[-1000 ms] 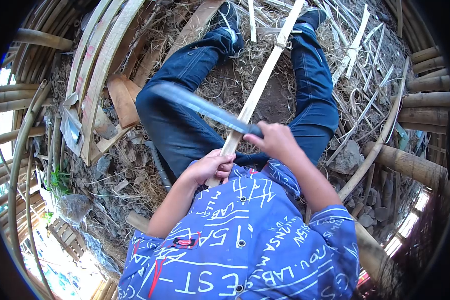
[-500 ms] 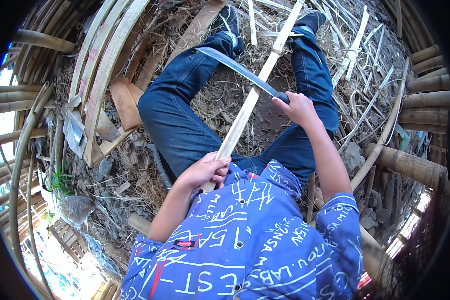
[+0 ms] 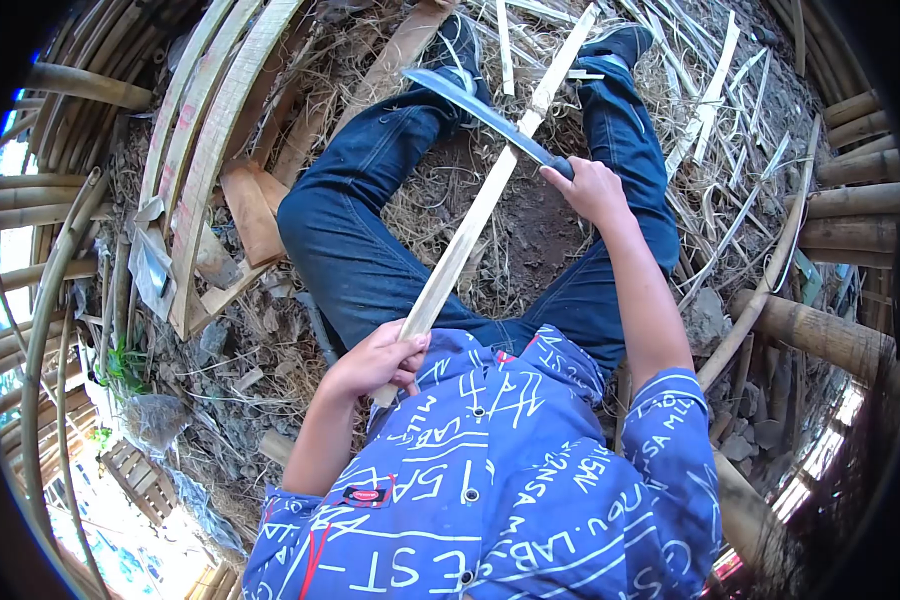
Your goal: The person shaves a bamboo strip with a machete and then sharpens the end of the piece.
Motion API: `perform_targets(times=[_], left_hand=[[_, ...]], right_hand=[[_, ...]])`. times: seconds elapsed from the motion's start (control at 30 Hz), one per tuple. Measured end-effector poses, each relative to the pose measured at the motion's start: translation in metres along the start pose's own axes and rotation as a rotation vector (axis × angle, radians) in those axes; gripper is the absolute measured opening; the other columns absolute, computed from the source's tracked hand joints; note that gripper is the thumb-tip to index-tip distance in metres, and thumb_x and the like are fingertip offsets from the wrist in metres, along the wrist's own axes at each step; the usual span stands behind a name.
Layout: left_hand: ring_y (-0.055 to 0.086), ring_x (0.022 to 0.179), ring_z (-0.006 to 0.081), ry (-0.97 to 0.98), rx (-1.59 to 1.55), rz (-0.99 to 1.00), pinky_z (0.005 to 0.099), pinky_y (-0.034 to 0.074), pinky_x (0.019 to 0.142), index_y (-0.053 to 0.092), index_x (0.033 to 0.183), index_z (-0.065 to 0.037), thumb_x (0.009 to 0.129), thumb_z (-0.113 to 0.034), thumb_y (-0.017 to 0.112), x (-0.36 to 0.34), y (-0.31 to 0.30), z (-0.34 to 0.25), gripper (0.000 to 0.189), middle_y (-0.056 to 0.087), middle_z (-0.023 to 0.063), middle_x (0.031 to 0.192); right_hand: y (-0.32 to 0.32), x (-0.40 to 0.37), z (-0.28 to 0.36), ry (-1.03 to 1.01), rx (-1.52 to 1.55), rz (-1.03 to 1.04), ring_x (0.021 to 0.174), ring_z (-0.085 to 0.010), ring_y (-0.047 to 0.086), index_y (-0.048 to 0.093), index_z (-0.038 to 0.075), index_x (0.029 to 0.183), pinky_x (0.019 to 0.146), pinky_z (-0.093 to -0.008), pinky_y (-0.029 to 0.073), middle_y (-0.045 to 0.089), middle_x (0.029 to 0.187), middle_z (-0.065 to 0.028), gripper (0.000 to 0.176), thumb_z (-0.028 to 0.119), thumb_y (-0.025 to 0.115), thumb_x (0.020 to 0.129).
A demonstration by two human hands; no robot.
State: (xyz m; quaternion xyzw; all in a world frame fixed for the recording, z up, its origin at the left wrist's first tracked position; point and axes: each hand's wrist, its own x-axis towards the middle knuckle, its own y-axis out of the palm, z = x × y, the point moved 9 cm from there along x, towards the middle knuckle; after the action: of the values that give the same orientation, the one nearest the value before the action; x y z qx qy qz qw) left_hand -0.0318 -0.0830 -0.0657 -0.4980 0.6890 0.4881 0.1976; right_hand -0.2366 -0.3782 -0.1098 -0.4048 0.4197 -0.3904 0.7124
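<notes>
Head view: right hand [image 3: 592, 190] draws machete [image 3: 480, 112] across bamboo strip [image 3: 470, 228].

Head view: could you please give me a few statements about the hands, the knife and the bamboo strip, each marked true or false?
1. The left hand holds the near end of the bamboo strip. True.
2. The knife lies on the ground. False: the right hand holds it by the handle, with its blade crossing the strip.
3. The strip points away between the legs in blue jeans. True.
4. Both hands wear gloves. False: they are bare.
</notes>
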Motion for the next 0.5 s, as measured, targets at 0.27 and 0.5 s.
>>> perform_targets(times=[0.27, 0.5], left_hand=[[0.034, 0.048, 0.0009, -0.014, 0.009, -0.027, 0.0277, 0.053, 0.054, 0.045, 0.095, -0.008, 0.100, -0.021, 0.047, -0.027, -0.005, 0.003, 0.014, 0.034, -0.0076, 0.064], [0.032, 0.048, 0.0013, -0.013, -0.003, -0.011, 0.0292, 0.054, 0.056, 0.046, 0.099, -0.007, 0.101, -0.022, 0.044, -0.030, -0.011, 0.007, 0.015, 0.033, -0.0076, 0.065]], right_hand=[[-0.008, 0.006, -0.010, 0.069, -0.038, -0.124, 0.076, -0.0390, 0.067, 0.066, 0.005, 0.086, 0.068, -0.0493, 0.053, 0.068, 0.078, -0.0209, 0.062, 0.065, 0.053, 0.086], [-0.017, -0.001, -0.006, 0.021, -0.074, -0.230, 0.071, -0.0394, 0.067, 0.065, 0.005, 0.083, 0.064, -0.0481, 0.053, 0.067, 0.073, -0.0203, 0.062, 0.065, 0.054, 0.085]])
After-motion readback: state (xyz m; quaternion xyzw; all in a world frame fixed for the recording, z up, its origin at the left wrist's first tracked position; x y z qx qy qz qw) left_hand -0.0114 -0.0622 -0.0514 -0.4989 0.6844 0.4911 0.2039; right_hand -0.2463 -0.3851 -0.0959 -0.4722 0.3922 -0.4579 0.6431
